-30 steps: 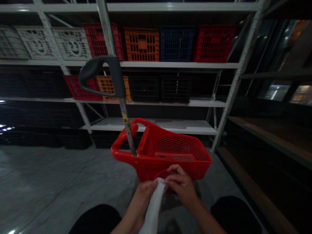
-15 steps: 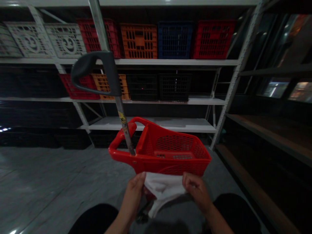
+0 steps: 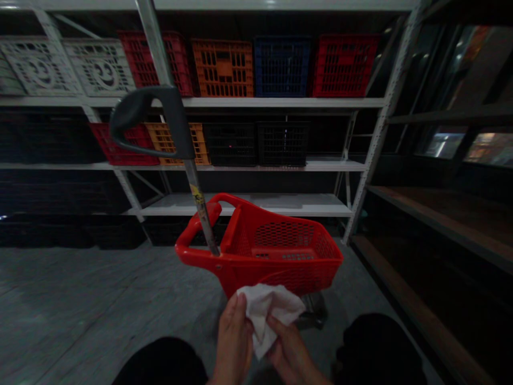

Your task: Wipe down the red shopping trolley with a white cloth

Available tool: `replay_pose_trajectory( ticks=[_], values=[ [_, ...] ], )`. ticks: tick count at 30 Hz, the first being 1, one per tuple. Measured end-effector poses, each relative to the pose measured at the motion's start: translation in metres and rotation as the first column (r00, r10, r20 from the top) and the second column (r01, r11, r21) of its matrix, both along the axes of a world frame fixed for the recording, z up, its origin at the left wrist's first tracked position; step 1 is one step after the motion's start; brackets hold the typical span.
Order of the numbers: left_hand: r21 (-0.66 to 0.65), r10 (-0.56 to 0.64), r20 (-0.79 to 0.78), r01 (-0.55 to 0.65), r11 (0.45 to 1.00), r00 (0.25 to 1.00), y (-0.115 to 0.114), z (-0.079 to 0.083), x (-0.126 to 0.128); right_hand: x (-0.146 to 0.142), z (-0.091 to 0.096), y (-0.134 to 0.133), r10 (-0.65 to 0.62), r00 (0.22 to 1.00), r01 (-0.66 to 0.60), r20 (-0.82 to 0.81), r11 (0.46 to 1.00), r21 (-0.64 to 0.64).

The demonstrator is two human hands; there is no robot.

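Both hands hold a white cloth [image 3: 265,311], bunched between them low in the middle of the head view. My left hand [image 3: 233,342] has its fingers closed along the cloth's left side. My right hand [image 3: 289,353] grips it from below and the right. Just beyond the cloth stands a red plastic shopping basket on wheels [image 3: 276,255]. Its metal pole rises to a dark grey handle [image 3: 144,117] at the upper left. My dark-clothed knees show at the bottom edge.
Metal shelving [image 3: 248,102] fills the back wall, carrying red, orange, blue, black and white crates. A darker wooden shelf unit [image 3: 441,214] runs along the right. Grey concrete floor [image 3: 80,305] spreads to the left of the basket.
The cloth, stretched wide between my hands half a second ago, is now gathered into a bunch. My hands have come together, the right one moving under the cloth.
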State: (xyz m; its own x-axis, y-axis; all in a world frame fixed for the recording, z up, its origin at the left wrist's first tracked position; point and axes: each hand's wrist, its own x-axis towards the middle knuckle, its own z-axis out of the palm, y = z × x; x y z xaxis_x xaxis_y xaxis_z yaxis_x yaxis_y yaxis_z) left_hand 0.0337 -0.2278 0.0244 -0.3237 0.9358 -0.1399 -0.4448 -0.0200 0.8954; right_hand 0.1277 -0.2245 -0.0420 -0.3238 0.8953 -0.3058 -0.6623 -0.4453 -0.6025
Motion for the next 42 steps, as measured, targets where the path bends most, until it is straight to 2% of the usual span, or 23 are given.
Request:
replay_pose_trajectory(
  ticks=[2, 3, 5, 7, 9, 11, 13, 14, 15, 17, 19, 21, 24, 26, 27, 28, 30, 32, 34, 37, 39, 42],
  values=[
    [0.017, -0.009, 0.097, 0.007, 1.000, 0.995, -0.002, 0.001, 0.002, -0.007, -0.010, -0.002, 0.058, 0.996, -0.064, -0.073, 0.994, -0.090],
    [0.031, -0.021, 0.142, 0.017, 0.999, 0.990, -0.002, 0.001, 0.000, -0.008, -0.014, 0.000, 0.040, 0.995, -0.051, -0.089, 0.992, -0.119],
    [0.039, -0.003, 0.212, -0.006, 0.999, 0.977, 0.001, -0.004, -0.006, -0.005, -0.020, 0.006, -0.077, 0.994, 0.068, -0.071, 0.990, -0.122],
    [0.010, 0.033, 0.259, -0.037, 0.999, 0.965, 0.006, -0.011, -0.015, 0.007, -0.021, 0.015, -0.216, 0.976, 0.217, 0.019, 0.975, -0.046],
    [-0.060, 0.103, 0.288, -0.090, 0.994, 0.952, 0.012, -0.021, -0.024, 0.027, -0.017, 0.023, -0.242, 0.958, 0.230, 0.157, 0.969, 0.087],
    [-0.130, 0.154, 0.305, -0.120, 0.984, 0.940, 0.017, -0.029, -0.030, 0.050, -0.007, 0.030, -0.116, 0.939, 0.045, 0.323, 0.975, 0.218],
    [-0.145, 0.161, 0.291, -0.123, 0.982, 0.943, 0.019, -0.034, -0.034, 0.072, 0.008, 0.033, 0.046, 0.887, -0.194, 0.459, 0.940, 0.282],
    [-0.130, 0.140, 0.276, -0.107, 0.986, 0.951, 0.019, -0.035, -0.036, 0.081, 0.018, 0.035, 0.094, 0.872, -0.266, 0.481, 0.915, 0.304],
    [-0.102, 0.107, 0.268, -0.082, 0.991, 0.958, 0.019, -0.035, -0.037, 0.088, 0.028, 0.035, 0.112, 0.876, -0.292, 0.469, 0.898, 0.331],
    [-0.047, 0.003, 0.306, 0.012, 0.999, 0.952, 0.018, -0.030, -0.042, 0.098, 0.048, 0.037, 0.083, 0.918, -0.240, 0.387, 0.895, 0.376],
    [-0.017, -0.161, 0.397, 0.182, 0.983, 0.903, 0.017, -0.021, -0.050, 0.102, 0.067, 0.039, 0.056, 0.943, -0.188, 0.328, 0.903, 0.386],
    [0.008, -0.352, 0.446, 0.389, 0.921, 0.823, 0.016, -0.009, -0.055, 0.102, 0.082, 0.043, 0.052, 0.943, -0.188, 0.330, 0.899, 0.395],
    [0.033, -0.611, 0.358, 0.644, 0.764, 0.706, 0.012, 0.009, -0.049, 0.095, 0.095, 0.051, 0.146, 0.916, -0.306, 0.373, 0.856, 0.416],
    [0.025, -0.713, 0.259, 0.733, 0.679, 0.651, 0.008, 0.019, -0.036, 0.088, 0.097, 0.058, 0.270, 0.871, -0.435, 0.410, 0.810, 0.393],
    [0.024, -0.733, 0.207, 0.745, 0.667, 0.649, 0.007, 0.022, -0.030, 0.085, 0.097, 0.061, 0.311, 0.859, -0.469, 0.407, 0.796, 0.383],
    [0.033, -0.733, 0.160, 0.738, 0.674, 0.662, 0.005, 0.025, -0.024, 0.081, 0.095, 0.064, 0.322, 0.869, -0.461, 0.377, 0.803, 0.378],
    [0.071, -0.668, 0.096, 0.664, 0.744, 0.738, 0.005, 0.024, -0.016, 0.072, 0.088, 0.065, 0.271, 0.927, -0.355, 0.260, 0.860, 0.368],
    [0.092, -0.533, 0.068, 0.527, 0.845, 0.843, 0.008, 0.019, -0.015, 0.063, 0.076, 0.061, 0.202, 0.969, -0.239, 0.140, 0.910, 0.339],
    [0.074, -0.390, 0.019, 0.388, 0.919, 0.920, 0.012, 0.011, -0.019, 0.055, 0.062, 0.052, 0.174, 0.981, -0.194, 0.091, 0.929, 0.314],
    [0.059, -0.271, -0.069, 0.275, 0.960, 0.960, 0.016, -0.001, -0.027, 0.048, 0.046, 0.037, 0.046, 0.993, -0.080, 0.107, 0.937, 0.339],
    [0.035, -0.216, -0.095, 0.220, 0.975, 0.972, 0.016, -0.004, -0.030, 0.050, 0.041, 0.032, -0.069, 0.985, 0.002, 0.161, 0.924, 0.383],
    [-0.015, -0.132, -0.164, 0.131, 0.991, 0.978, 0.014, -0.002, -0.034, 0.059, 0.041, 0.034, -0.179, 0.931, 0.019, 0.317, 0.893, 0.449]
  ],
)
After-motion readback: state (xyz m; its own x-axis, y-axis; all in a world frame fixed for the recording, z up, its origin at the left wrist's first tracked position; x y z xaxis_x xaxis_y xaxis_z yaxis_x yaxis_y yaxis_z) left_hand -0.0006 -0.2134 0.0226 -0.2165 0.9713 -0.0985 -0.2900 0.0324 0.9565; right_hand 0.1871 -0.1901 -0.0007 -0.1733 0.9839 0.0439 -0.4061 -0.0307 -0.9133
